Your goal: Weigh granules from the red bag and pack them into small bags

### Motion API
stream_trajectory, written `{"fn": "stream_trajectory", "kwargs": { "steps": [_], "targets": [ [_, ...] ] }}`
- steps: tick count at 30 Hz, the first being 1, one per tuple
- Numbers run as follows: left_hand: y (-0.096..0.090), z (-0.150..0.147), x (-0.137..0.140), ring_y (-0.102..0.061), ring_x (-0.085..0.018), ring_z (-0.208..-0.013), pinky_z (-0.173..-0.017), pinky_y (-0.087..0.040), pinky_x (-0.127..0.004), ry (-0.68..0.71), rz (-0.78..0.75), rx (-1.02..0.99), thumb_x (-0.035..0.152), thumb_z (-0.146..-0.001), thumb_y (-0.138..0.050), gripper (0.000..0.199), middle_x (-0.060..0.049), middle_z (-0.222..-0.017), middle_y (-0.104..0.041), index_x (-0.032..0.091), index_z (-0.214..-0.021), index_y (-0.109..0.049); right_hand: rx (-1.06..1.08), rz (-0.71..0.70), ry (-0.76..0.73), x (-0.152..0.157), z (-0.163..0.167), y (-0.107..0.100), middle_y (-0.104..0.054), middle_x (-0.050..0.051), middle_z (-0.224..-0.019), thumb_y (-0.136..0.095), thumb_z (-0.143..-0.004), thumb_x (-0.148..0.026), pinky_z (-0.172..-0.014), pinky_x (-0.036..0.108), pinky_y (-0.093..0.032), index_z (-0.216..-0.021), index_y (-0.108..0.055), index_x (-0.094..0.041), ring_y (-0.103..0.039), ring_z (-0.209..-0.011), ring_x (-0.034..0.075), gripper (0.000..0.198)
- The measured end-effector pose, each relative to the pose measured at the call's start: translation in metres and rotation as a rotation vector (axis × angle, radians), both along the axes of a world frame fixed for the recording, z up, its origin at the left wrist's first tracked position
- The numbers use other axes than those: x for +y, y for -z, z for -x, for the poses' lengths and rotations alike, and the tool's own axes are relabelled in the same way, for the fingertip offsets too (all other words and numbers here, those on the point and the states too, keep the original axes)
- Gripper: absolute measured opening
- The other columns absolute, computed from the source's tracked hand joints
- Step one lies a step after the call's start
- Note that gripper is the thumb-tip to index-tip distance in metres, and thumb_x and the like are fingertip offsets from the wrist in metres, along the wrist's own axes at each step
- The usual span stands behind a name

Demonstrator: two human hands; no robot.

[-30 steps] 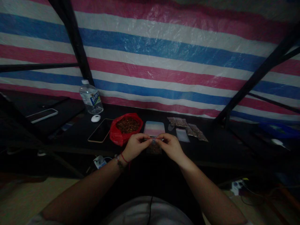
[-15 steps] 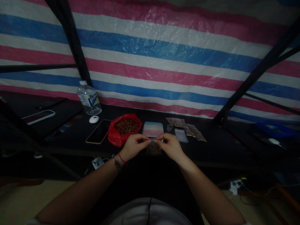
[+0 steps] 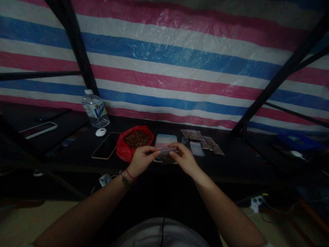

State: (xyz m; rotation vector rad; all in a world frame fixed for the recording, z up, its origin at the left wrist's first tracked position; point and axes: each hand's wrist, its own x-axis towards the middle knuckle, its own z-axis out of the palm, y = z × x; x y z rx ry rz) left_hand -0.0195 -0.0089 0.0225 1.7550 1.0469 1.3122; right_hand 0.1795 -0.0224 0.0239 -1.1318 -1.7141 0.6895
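A small clear zip bag (image 3: 167,158) with brown bits in its lower part is held between my two hands. My left hand (image 3: 142,160) pinches its top left corner. The fingers of my right hand (image 3: 184,158) are closed on its right side. Behind the bag, and partly hidden by it, lies a phone-like slab (image 3: 166,140) with a pale blue and pink face. To the left sits an open red plastic bag (image 3: 123,150) full of brown granules or seeds (image 3: 137,138). Several filled zip bags (image 3: 192,134) and a flat, whitish zip bag (image 3: 197,149) lie to the right.
A dark phone (image 3: 106,145), a white oval case (image 3: 101,132) and a clear bottle (image 3: 95,110) stand or lie at left on the black table (image 3: 231,168). Farther left is another phone (image 3: 38,130). Black metal posts (image 3: 81,51) rise before a striped sheet.
The held zip bag has come up and tilted, its top strip now showing between my hands. My right fingers have shifted along its edge. The view has moved slightly.
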Motion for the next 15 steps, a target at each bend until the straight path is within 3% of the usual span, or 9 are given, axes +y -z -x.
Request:
{"fn": "stream_trajectory", "kwargs": {
  "steps": [2,4,6,9,12,15],
  "targets": [
    [0.001,-0.001,0.000,-0.065,-0.017,-0.066,-0.064,-0.052,-0.025,-0.030,0.015,-0.022,0.034,-0.073,-0.067,0.020,-0.004,-0.071,-0.072,0.015,-0.074,-0.072,-0.039,0.078,-0.109,0.002,0.001,0.004,-0.066,0.004,-0.095,-0.070,-0.071,-0.032,-0.070,0.029,-0.049,-0.102,-0.061,-0.020,-0.061,-0.080,0.017,0.035],
    [0.002,-0.001,0.002,-0.067,-0.018,-0.072,-0.068,-0.053,-0.027,-0.029,0.024,-0.046,0.035,-0.073,-0.066,0.022,-0.006,-0.077,-0.073,0.015,-0.079,-0.072,-0.041,0.124,-0.121,0.006,-0.005,0.004,-0.067,0.003,-0.088,-0.070,-0.070,-0.032,-0.069,0.029,-0.049,-0.096,-0.063,-0.019,-0.062,-0.077,0.017,0.031],
    [0.004,0.002,0.008,-0.067,-0.019,-0.080,-0.075,-0.054,-0.030,-0.001,0.025,-0.086,0.036,-0.073,-0.066,0.030,-0.008,-0.087,-0.073,0.014,-0.093,-0.070,0.090,0.110,-0.034,0.013,-0.020,-0.001,-0.068,0.003,-0.088,-0.069,-0.071,-0.034,-0.065,0.028,-0.049,-0.093,-0.062,-0.019,-0.062,-0.076,0.017,0.028],
    [0.005,0.014,0.023,-0.066,-0.021,-0.090,-0.083,-0.053,-0.033,0.002,0.014,-0.071,0.036,-0.075,-0.062,0.041,-0.011,-0.100,-0.071,0.012,-0.108,-0.064,0.388,0.063,0.179,0.030,-0.059,-0.011,-0.068,0.003,-0.091,-0.073,-0.066,-0.038,-0.052,0.022,-0.046,-0.101,-0.056,-0.021,-0.062,-0.069,0.015,0.042],
    [0.002,0.036,0.041,-0.065,-0.021,-0.095,-0.089,-0.050,-0.033,-0.079,-0.026,0.159,0.033,-0.078,-0.055,0.032,-0.009,-0.104,-0.070,0.014,-0.101,-0.067,0.526,0.046,0.352,0.049,-0.110,-0.015,-0.067,0.002,-0.082,-0.076,-0.062,-0.043,-0.046,0.020,-0.043,-0.102,-0.055,-0.019,-0.058,-0.055,0.011,0.050],
    [-0.001,0.059,0.055,-0.065,-0.021,-0.096,-0.090,-0.049,-0.030,-0.138,-0.032,0.464,0.024,-0.076,-0.048,0.031,-0.006,-0.104,-0.070,0.017,-0.098,-0.070,0.433,0.090,0.464,0.068,-0.162,-0.006,-0.065,0.003,-0.080,-0.074,-0.062,-0.048,-0.047,0.022,-0.043,-0.104,-0.056,-0.017,-0.054,-0.051,0.011,0.055]
  ]
}}
